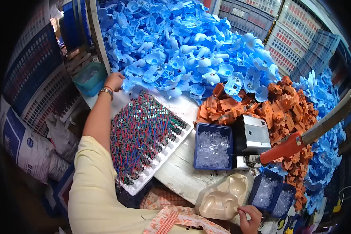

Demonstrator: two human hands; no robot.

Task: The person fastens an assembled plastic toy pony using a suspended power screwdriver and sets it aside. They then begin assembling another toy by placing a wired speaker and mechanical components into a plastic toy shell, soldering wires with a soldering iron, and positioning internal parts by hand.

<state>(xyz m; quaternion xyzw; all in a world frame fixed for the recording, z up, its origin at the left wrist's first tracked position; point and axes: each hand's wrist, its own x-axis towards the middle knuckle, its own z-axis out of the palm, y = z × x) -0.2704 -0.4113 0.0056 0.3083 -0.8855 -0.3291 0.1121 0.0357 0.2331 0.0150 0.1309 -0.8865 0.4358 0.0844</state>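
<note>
My left hand (pixel 114 81) reaches out to the far left, beside the edge of the heap of light-blue plastic parts (pixel 175 43). Its fingers are bent together, and what they hold, if anything, is too small to tell. Below it lies a white foam tray (pixel 160 163) packed with small circuit boards on red, blue and green wires (pixel 140 132). Close to my body, my right hand (pixel 250 217) is pinched at the right edge of a beige moulded tray (pixel 218 197). Whatever is between its fingertips cannot be made out.
Blue bins of clear plastic pieces (pixel 213 150) stand right of centre, next to a metal-topped box (pixel 256 132). An orange-red tool (pixel 280 149) juts in from the right over orange parts (pixel 288 113). A teal tub (pixel 90 78) sits at the left.
</note>
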